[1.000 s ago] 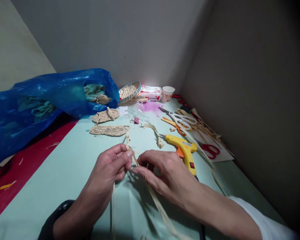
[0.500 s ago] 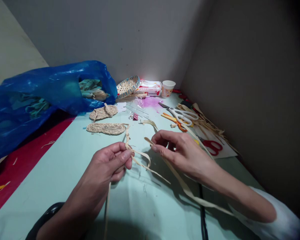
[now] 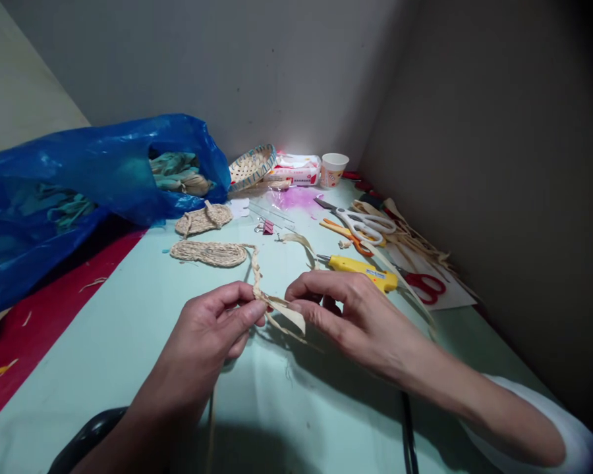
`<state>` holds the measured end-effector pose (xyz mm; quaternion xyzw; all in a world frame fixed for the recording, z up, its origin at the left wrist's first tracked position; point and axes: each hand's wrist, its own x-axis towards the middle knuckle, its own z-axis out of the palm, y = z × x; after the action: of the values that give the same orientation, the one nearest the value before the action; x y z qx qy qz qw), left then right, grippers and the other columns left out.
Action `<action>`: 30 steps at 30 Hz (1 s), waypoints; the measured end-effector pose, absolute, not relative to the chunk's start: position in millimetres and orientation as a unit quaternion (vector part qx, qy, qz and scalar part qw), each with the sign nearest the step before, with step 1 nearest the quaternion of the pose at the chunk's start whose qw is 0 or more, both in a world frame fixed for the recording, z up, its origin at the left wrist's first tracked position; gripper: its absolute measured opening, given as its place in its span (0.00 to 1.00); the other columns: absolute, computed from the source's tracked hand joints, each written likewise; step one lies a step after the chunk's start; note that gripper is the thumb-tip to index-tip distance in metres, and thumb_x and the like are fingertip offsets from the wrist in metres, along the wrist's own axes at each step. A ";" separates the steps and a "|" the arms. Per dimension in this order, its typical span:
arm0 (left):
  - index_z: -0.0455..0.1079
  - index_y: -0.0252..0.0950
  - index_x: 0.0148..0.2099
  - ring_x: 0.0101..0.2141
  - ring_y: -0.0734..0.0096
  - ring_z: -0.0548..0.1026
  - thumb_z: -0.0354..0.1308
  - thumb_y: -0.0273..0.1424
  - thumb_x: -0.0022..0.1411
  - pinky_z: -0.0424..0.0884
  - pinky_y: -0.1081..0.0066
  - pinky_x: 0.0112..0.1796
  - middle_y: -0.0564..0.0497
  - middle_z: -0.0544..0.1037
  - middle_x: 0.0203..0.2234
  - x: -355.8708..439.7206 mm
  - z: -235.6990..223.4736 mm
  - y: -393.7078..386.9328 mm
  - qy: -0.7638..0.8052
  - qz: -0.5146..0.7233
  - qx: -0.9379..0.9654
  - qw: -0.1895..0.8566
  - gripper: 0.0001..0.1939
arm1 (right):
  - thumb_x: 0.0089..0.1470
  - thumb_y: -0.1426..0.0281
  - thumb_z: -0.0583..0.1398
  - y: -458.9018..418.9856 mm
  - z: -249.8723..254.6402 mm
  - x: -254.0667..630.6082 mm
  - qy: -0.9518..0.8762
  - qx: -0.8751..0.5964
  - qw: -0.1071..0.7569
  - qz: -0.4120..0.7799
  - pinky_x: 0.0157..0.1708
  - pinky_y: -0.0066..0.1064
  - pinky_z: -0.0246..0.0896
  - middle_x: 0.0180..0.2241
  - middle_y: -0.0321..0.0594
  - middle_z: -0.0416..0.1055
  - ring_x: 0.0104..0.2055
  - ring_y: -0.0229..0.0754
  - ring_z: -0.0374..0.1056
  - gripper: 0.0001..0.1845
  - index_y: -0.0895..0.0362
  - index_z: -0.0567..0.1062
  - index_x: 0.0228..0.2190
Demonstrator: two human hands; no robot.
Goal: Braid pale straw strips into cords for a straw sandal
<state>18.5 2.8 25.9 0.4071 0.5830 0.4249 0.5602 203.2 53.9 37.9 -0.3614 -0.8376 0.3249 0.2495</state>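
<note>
My left hand [image 3: 227,322] pinches the end of a pale plaited straw braid [image 3: 255,266] between thumb and fingers. That braid runs up to a small woven straw sole [image 3: 208,253] lying on the table. Loose strands fan out to the right of my left thumb, among them a wide flat straw strip [image 3: 292,316]. My right hand [image 3: 340,309] is closed, thumb against forefinger, at the strip beside the braid's end. A second woven sole with a strap [image 3: 205,219] lies just behind the first. Fingers hide the exact spot where the strip meets the braid.
A yellow glue gun [image 3: 360,270] lies behind my right hand, near white-handled scissors [image 3: 363,224] and red-handled scissors [image 3: 425,288]. A blue plastic bag [image 3: 103,164] fills the left. A woven basket [image 3: 252,166], tissue pack [image 3: 296,171] and paper cup [image 3: 334,170] stand by the wall.
My right hand has moved left and slightly down, bringing the straw strip to the braid's end. The glue gun behind it has come into fuller view. My left hand keeps its pinch.
</note>
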 end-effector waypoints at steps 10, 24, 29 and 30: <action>0.68 0.36 0.28 0.16 0.82 0.49 0.63 0.38 0.54 0.42 0.77 0.18 0.59 0.56 0.13 21.3 27.8 2.2 0.598 0.420 0.392 0.559 0.11 | 0.53 0.73 0.59 54.3 34.3 203.1 -0.830 -0.379 0.230 0.337 0.27 0.28 0.55 0.27 0.33 0.76 0.28 0.36 0.67 0.07 0.54 0.78 0.29; 0.68 0.34 0.30 0.16 0.86 0.50 0.64 0.34 0.52 0.42 0.81 0.18 0.61 0.59 0.15 28.6 32.9 0.6 0.597 0.443 0.350 0.570 0.10 | 0.57 0.69 0.57 52.6 46.1 205.0 -0.810 -0.375 0.173 0.417 0.25 0.25 0.52 0.25 0.32 0.73 0.27 0.33 0.63 0.10 0.55 0.78 0.31; 0.68 0.34 0.30 0.16 0.86 0.52 0.65 0.34 0.51 0.45 0.83 0.17 0.62 0.60 0.14 30.4 35.1 -0.1 0.601 0.457 0.342 0.560 0.10 | 0.56 0.63 0.59 52.2 44.1 201.9 -0.786 -0.383 0.187 0.447 0.25 0.25 0.53 0.24 0.32 0.71 0.25 0.33 0.62 0.10 0.56 0.78 0.31; 0.68 0.34 0.30 0.16 0.86 0.53 0.65 0.33 0.51 0.46 0.84 0.17 0.62 0.60 0.14 31.2 35.1 -0.2 0.603 0.460 0.343 0.555 0.10 | 0.55 0.64 0.60 50.9 43.2 200.7 -0.785 -0.391 0.191 0.441 0.25 0.25 0.54 0.23 0.32 0.71 0.25 0.33 0.62 0.09 0.56 0.78 0.30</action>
<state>31.2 -0.2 35.1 0.3426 0.6030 0.4599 0.5545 200.7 50.9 43.2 -0.3909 -0.7849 0.4414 0.1907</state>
